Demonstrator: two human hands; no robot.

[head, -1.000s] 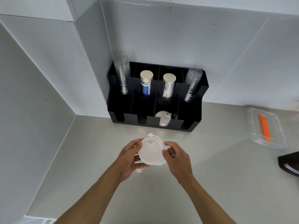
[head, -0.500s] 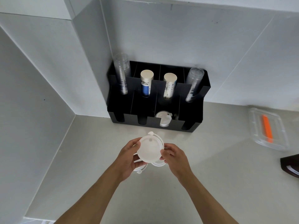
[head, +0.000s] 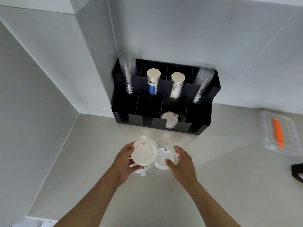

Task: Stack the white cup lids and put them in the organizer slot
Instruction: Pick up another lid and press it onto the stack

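My left hand grips a small stack of white cup lids, held tilted above the counter. Another white lid lies flat on the counter just to its right, and my right hand hovers over its right edge with spread fingers, thumb touching it. One more lid peeks out under the held stack. The black organizer stands against the wall; its third front slot holds white lids.
The organizer's back slots hold clear cup stacks and two paper cup stacks. A clear plastic container with an orange item sits at the right, and a dark object at the right edge. Walls close the left and back.
My right hand has let go of the held stack and moved right and down onto the lid lying on the counter. The left hand keeps the stack, shifted slightly left.
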